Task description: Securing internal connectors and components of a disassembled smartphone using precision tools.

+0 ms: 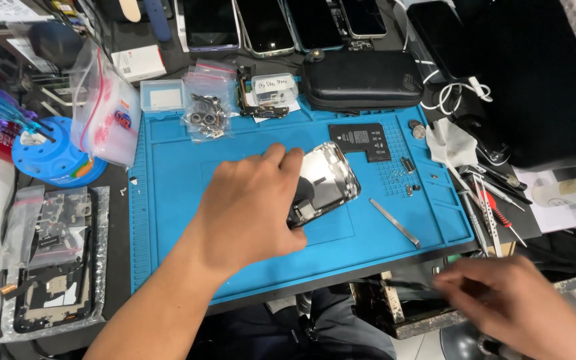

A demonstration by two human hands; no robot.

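The left hand [251, 203] lies palm-down near the middle of the blue silicone work mat [168, 200], its fingers curled over the near left end of an opened phone body [328, 180] and grasping it. The phone's long axis runs slantwise, from the hand toward the mat's far right corner, and its shiny metal inner frame catches the light. The right hand [508, 300] is well apart, off the mat's near right corner, blurred, fingers pinched on a thin dark tool [401, 284] pointing left. A flat metal spudger [395, 223] lies bare on the mat between the two hands, nearer the phone. Tweezers and screwdrivers [491, 213] cluster past the mat's right edge.
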